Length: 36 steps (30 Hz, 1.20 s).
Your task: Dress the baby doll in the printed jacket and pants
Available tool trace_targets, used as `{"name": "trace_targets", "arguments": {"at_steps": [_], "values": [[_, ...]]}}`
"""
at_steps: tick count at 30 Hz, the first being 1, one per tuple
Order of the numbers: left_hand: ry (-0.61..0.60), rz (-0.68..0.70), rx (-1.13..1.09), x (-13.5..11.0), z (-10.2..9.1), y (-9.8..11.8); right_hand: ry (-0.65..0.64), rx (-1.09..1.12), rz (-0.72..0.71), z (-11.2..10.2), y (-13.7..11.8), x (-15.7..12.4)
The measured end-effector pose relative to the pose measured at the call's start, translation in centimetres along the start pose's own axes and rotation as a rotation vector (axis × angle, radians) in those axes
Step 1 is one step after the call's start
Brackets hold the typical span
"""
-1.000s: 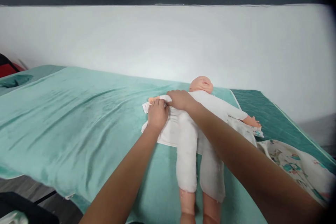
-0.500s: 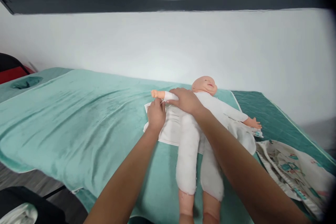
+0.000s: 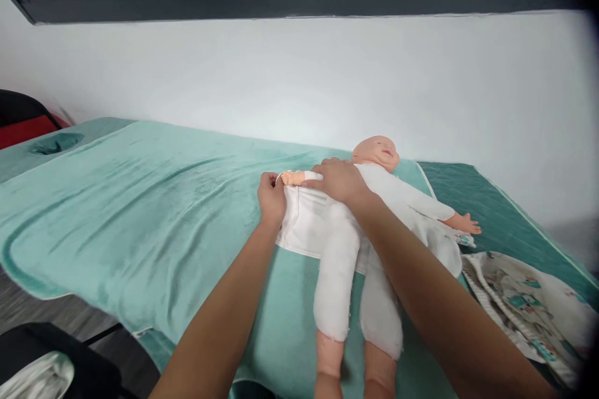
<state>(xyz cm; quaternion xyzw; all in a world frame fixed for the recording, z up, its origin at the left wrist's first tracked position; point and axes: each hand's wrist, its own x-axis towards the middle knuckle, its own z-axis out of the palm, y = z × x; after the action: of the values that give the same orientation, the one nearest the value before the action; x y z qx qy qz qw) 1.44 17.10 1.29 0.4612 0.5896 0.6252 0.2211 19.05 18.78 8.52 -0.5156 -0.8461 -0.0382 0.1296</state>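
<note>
Doll (image 3: 344, 243) lies on its back on the bed (image 3: 140, 212), in the part toward the right edge, with its head (image 3: 375, 153) close to the far edge and its legs pointing to the near edge. Under its body, a white garment (image 3: 304, 224) is spread on the green cover. The body and limbs wear white cloth and look soft, so I judge they bend easily and the doll is not very heavy; the bare hand (image 3: 293, 178) of the doll seems smoother, perhaps firmer. The garment is thin and probably slides and folds easily, so its edge is a good place for a pinch, and the forearm a good place for steadying.

The left hand (image 3: 272, 202) has its fingers narrow, pinching the garment's edge just beside the doll's hand. The right hand (image 3: 344, 181) holds the doll's arm, palm over it and thumb along the forearm; how tightly, I cannot tell. A patterned cloth (image 3: 524, 299) lies apart from both hands, near the right edge.
</note>
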Motion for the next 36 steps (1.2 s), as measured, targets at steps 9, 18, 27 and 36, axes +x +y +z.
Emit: {"name": "trace_targets", "arguments": {"at_steps": [9, 18, 27, 36], "values": [[0.021, 0.018, 0.048, -0.5, -0.1, 0.6, -0.063, -0.024, 0.08, 0.2, -0.2, 0.2], [-0.138, 0.217, 0.212, -1.3, -0.2, 1.0, -0.083, -0.074, 0.108, 0.4, -0.9, 0.3], [-0.37, 0.281, 0.278, -1.6, 0.3, 1.0, -0.029, -0.083, 0.06, 1.4, -1.1, 1.1], [-0.322, 0.161, 0.224, -0.9, -0.1, 0.8, 0.592, 0.335, 0.376, -0.2, 6.4, -7.9]]}}
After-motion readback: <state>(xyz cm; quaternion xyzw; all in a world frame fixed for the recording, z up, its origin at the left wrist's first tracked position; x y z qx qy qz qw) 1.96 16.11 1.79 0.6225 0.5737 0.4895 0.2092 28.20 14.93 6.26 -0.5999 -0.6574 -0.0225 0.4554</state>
